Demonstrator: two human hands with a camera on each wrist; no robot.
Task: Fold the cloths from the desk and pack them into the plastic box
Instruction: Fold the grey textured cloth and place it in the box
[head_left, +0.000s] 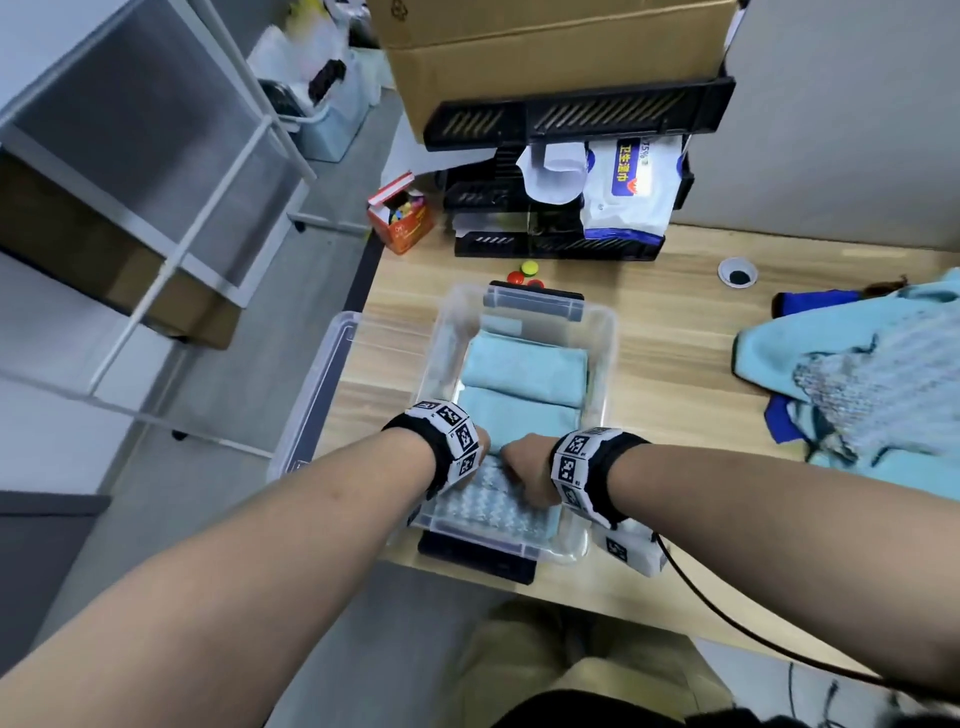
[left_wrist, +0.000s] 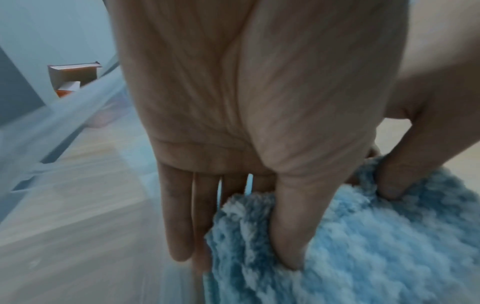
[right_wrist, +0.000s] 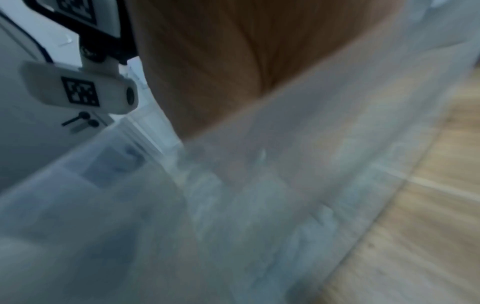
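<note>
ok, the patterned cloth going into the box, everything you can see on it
The patterned cloth is a folded, fluffy light-blue and white towel with a small check weave. It sits in the near end of the clear plastic box, in front of two plain light-blue folded cloths. The left hand pinches its left end between thumb and straight fingers; the right hand grips its top edge, fingers curled.
</note>
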